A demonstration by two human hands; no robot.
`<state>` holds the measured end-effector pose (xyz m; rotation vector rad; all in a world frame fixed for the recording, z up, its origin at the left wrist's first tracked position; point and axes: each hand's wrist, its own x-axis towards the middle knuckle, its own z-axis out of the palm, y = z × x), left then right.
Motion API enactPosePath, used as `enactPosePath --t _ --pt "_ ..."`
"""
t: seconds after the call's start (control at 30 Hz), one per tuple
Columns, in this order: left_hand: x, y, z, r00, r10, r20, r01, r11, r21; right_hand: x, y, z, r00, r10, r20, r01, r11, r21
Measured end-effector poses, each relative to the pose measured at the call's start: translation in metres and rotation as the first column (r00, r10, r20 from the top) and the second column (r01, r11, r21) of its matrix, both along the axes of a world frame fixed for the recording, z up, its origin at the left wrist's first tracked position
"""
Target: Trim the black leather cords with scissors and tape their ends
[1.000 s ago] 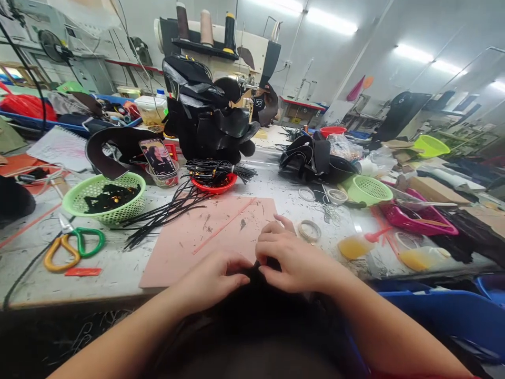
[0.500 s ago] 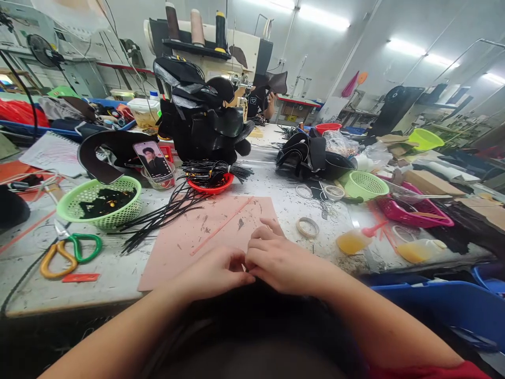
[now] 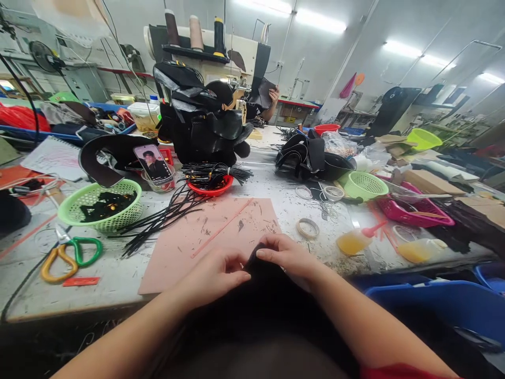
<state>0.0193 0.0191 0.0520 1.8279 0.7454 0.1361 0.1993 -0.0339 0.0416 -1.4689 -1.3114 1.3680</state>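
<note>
Where the counter's (image 3: 118, 287) near edge runs in front of the wearer, both hands are close together, just apart. Right hand (image 3: 290, 255) has the raised edge of a black piece (image 3: 258, 259) pinched between thumb and fingers. Left hand (image 3: 215, 271) is at the same edge, thumb tip against or right beside it; can't tell if it grips. Black piece sits at the near edge, its lower part lost in the dark below, extent unclear. Step in hand, my read: two-handed fingertip work on that edge. Next move calls for a steady right pinch and a clear left contact, edge kept flat, not bunched. Just beyond, pink sheet (image 3: 173, 268) reaches the near edge, black cords (image 3: 158, 226) over its far left corner. Tape roll (image 3: 308, 228) lies right of the sheet; bottle (image 3: 351, 243) with yellow liquid is further right by the near edge. Scissors (image 3: 71, 242) and red strip (image 3: 81, 281) are toward the near left corner, light green basket (image 3: 114, 223) behind. Stacked black parts (image 3: 209, 137) stand toward the far edge.
</note>
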Motion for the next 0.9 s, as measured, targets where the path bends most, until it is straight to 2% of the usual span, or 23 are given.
enactPosePath --t 0.1,0.23,0.37,0.43,0.63,0.73,0.83,0.9 --pt "-0.003 0.002 -0.002 0.999 -0.012 0.03 0.01 0.999 0.041 -0.006 0.001 0.001 0.999 0.001 0.032 -0.001 1.0 0.024" --pt "-0.006 0.005 -0.003 0.995 -0.044 0.088 0.044 0.999 0.0 -0.012 0.003 0.004 0.976 -0.04 0.213 0.009 0.989 0.145" --pt "-0.006 0.005 -0.003 0.986 -0.055 0.159 0.063 0.997 -0.047 -0.011 0.004 0.006 0.978 -0.003 0.208 -0.027 0.99 0.142" --pt "-0.007 0.004 -0.003 0.987 -0.059 0.15 0.065 0.997 -0.031 -0.01 0.004 0.007 0.98 0.037 0.194 -0.063 0.99 0.129" --pt "-0.003 0.003 0.004 0.997 -0.072 0.026 0.069 0.993 0.096 -0.019 0.007 0.012 0.966 0.004 0.258 -0.052 0.982 0.18" --pt "-0.001 0.005 0.009 0.997 -0.07 0.016 0.067 0.991 0.118 -0.018 0.007 0.02 0.973 0.028 0.227 -0.074 0.978 0.197" --pt "-0.005 0.006 0.01 0.996 -0.049 0.071 0.049 0.999 -0.007 0.002 0.001 0.028 0.96 -0.046 0.276 -0.033 0.961 0.276" --pt "-0.01 0.006 0.008 0.992 -0.03 0.119 0.045 0.992 -0.12 0.025 -0.007 0.027 0.883 -0.194 0.428 0.055 0.947 0.316"
